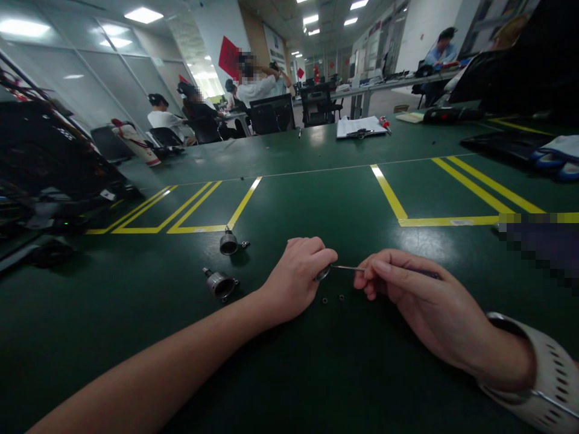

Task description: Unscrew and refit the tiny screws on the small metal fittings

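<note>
My left hand [294,274] is closed around a round metal part [322,273], of which only the rim shows beside the fingers. My right hand [420,295] grips a slim screwdriver [349,267] with a thin bright shaft and a dark handle. Its shaft points left and reaches the rim of that part; the exact contact at the tip is too small to make out. Two small dark rings [333,298] lie on the table below the shaft. To the left of my left hand are two metal cup-shaped parts, one farther off [228,243] and one nearer [221,286].
Small metal pieces [245,244] lie by the farther cup. Yellow tape [389,193] marks the green table [312,199]. A clipboard with papers [359,126] is at the back, gloves [558,157] at right, dark equipment [49,157] at left. Several people sit beyond.
</note>
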The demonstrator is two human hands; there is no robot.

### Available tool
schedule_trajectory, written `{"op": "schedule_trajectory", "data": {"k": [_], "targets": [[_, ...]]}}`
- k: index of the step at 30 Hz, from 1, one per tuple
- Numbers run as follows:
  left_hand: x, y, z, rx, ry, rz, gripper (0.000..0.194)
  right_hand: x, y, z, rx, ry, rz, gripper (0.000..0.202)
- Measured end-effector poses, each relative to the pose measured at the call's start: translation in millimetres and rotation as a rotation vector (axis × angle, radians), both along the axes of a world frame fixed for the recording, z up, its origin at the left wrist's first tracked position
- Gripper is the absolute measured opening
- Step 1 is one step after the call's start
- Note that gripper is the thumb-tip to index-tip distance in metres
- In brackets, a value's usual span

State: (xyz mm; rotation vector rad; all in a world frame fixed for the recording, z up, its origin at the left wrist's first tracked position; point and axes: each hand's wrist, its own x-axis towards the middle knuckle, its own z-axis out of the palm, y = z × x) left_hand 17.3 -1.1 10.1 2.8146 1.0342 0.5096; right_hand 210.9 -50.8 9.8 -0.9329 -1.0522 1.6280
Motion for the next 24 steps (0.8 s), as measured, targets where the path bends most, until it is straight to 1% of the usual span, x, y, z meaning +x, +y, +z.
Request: {"op": "schedule_trajectory", "data": {"k": [6, 16, 24], "targets": [[0.4, 0.2, -1.6, 0.019, -0.014, -0.017, 0.016, -0.6, 0.8, -1.0, 0.046, -0.094, 0.041, 0.015], [0.8, -0.2, -3.1, 0.024, -0.001, -0.008, 0.014, 0.5, 0.7, -2.9, 0.061, -0.04, 0.02, 0.014], [0.9, 0.4, -4.3, -0.001, 0.016, 0.031, 0.013, 2.2, -1.2, -5.6, 0.097, -0.117, 0.013, 0.018]]}}
